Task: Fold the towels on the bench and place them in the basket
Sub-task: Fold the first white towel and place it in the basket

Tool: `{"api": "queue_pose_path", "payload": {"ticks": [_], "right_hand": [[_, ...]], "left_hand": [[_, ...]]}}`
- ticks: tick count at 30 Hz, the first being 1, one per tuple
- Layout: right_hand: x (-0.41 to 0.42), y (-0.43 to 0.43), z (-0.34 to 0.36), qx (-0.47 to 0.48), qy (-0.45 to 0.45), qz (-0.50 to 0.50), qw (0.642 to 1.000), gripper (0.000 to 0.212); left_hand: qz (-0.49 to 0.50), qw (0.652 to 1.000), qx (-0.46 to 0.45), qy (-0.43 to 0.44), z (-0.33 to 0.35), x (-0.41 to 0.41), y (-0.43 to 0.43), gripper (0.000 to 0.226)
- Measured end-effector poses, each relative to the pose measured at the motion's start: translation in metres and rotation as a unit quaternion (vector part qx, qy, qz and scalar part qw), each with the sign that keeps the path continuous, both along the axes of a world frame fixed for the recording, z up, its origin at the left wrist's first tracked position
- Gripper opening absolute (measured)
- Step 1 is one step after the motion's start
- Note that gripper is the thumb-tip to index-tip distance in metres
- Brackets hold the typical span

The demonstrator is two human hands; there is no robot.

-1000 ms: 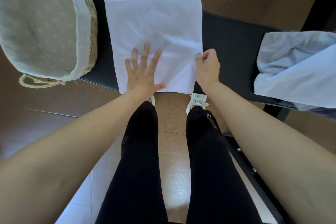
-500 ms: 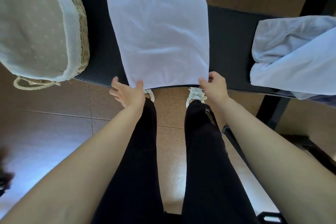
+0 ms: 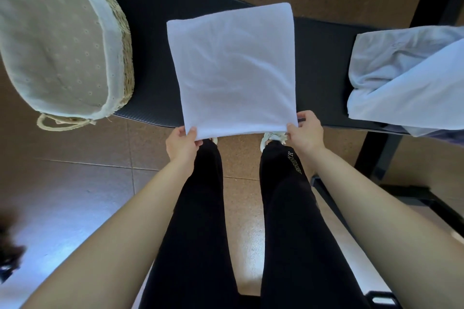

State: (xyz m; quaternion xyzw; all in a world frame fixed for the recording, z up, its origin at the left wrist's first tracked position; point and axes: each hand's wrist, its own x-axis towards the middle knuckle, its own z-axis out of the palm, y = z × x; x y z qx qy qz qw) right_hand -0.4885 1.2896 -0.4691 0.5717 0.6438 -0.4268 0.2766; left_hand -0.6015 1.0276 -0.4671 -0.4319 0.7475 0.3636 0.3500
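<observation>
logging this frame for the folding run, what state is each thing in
white towel, flat on the bench, near corners pinched
left hand, pinching the near left corner
right hand, pinching the near right corner
basket, upright, no towel inside
towel pile, crumpled, unfolded

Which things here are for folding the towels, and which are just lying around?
For the job: white towel, pinched at its near corners by left hand and right hand; basket; bench; pale cloth pile, probably more towels.
Just around: white shoes; black frame; tiled floor.

pale lettering (image 3: 295, 162) on the right trouser leg (image 3: 288, 208), too blurred to read
</observation>
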Motion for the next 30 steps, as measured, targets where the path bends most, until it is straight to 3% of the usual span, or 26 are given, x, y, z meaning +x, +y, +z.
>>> {"api": "queue_pose_path", "payload": {"ticks": [3,5,7,10,14,16,18,22,25,30], "right_hand": [[0.005,-0.002,0.017,-0.035,-0.006,-0.056,0.998,0.077],[0.002,-0.001,0.031,-0.060,0.019,-0.076,0.995,0.082],[-0.006,0.004,0.045,-0.101,0.050,-0.072,0.991,0.066],[-0.024,0.016,0.063,-0.159,0.100,-0.083,0.979,0.021],[-0.053,0.038,0.071,-0.200,0.137,-0.077,0.967,0.028],[-0.069,0.043,0.067,-0.181,0.139,-0.056,0.972,0.032],[-0.084,0.044,0.057,-0.118,0.139,-0.034,0.983,0.024],[-0.110,0.043,0.035,0.009,0.142,0.030,0.989,0.006],[-0.125,0.047,0.023,0.091,0.154,0.095,0.979,0.012],[-0.150,0.055,0.016,0.086,0.167,0.080,0.979,0.013]], "left_hand": [[-0.015,1.000,0.012,-0.014,0.023,0.004,-0.010,0.027],[-0.009,0.999,0.034,-0.010,0.034,0.003,-0.016,0.031],[-0.001,0.998,0.056,0.002,0.043,-0.005,-0.019,0.029],[0.040,0.992,0.117,0.010,0.054,-0.028,-0.020,0.018],[0.045,0.979,0.195,-0.025,0.051,-0.066,-0.019,0.030],[0.038,0.977,0.209,-0.027,0.048,-0.081,-0.015,0.041],[0.010,0.979,0.203,-0.009,0.046,-0.093,-0.007,0.047],[-0.069,0.986,0.142,0.046,0.035,-0.110,0.008,0.022],[-0.103,0.986,0.090,0.091,0.029,-0.121,0.019,0.015],[-0.110,0.980,0.058,0.154,0.021,-0.140,0.035,0.026]]}}
